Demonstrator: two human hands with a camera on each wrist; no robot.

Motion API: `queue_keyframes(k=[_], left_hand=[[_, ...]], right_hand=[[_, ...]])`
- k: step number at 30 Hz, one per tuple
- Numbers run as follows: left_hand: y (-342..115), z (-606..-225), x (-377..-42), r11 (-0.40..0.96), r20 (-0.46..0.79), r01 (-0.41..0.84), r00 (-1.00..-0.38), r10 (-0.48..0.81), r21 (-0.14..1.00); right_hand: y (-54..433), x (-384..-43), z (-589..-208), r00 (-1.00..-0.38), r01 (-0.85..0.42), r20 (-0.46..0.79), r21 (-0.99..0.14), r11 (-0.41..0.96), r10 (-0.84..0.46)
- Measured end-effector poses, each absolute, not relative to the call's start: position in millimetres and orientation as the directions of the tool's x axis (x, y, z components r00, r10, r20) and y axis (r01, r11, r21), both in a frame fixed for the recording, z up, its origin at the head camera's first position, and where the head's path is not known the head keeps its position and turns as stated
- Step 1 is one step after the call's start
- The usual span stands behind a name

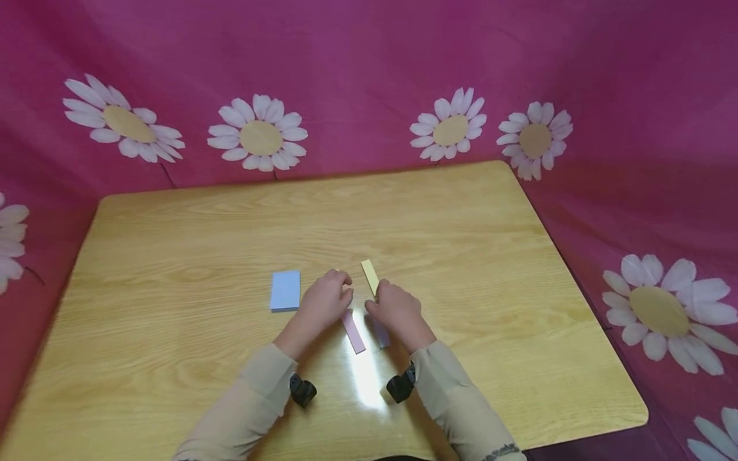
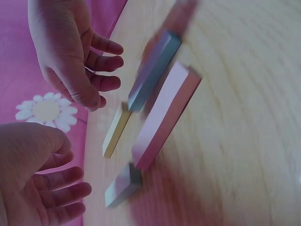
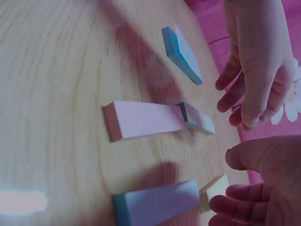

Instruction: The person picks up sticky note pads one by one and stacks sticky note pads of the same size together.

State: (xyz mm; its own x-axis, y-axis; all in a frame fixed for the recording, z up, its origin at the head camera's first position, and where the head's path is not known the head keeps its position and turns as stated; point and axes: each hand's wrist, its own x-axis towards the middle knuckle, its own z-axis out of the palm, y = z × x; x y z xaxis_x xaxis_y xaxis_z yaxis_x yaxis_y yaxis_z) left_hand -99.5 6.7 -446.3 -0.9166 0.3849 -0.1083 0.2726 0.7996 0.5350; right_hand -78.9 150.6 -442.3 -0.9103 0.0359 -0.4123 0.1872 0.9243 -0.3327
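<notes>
My left hand (image 1: 324, 299) hovers over the table with loosely bent fingers and nothing in them. Below it lies a pink narrow block (image 1: 353, 333), end to end with a short pale green block (image 2: 123, 188) that the hand hides in the head view. My right hand (image 1: 398, 310) is likewise relaxed and holds nothing, its fingers close by a yellow block (image 1: 369, 274). A bluish-purple narrow block (image 1: 381, 334) continues in line behind the yellow one, partly covered by that hand. The two rows run side by side between the hands.
A light blue pad of sticky notes (image 1: 285, 290) lies left of the left hand, a lifted sheet (image 3: 187, 52) showing in the right wrist view. The wooden table (image 1: 490, 256) is backed by a pink cloth (image 1: 357, 83) with white daisies.
</notes>
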Motion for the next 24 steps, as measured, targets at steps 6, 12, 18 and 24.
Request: queue_keyframes(k=[6,12,18,24], left_hand=[[-10.7,-441.7,-105.9,0.872,-0.064,0.263,-0.947,0.316,0.412],[-25.8,-440.1,-108.9,0.895,-0.058,0.227,-0.962,0.268,0.383],[-36.0,-445.5,-109.6,0.899,-0.038,0.214,-0.968,0.246,0.383],[-45.1,-447.8,-110.1,0.903,-0.023,0.197,-0.975,0.223,0.383]], right_hand=[[134.0,-92.4,-442.9,-0.937,0.145,-0.350,-0.375,0.916,0.005],[117.6,-106.7,-445.5,-0.942,0.110,-0.335,-0.395,0.912,-0.032],[104.2,-118.9,-456.7,-0.936,0.112,-0.350,-0.372,0.921,-0.028],[90.5,-124.9,-468.3,-0.921,0.135,-0.390,-0.367,0.920,-0.020]])
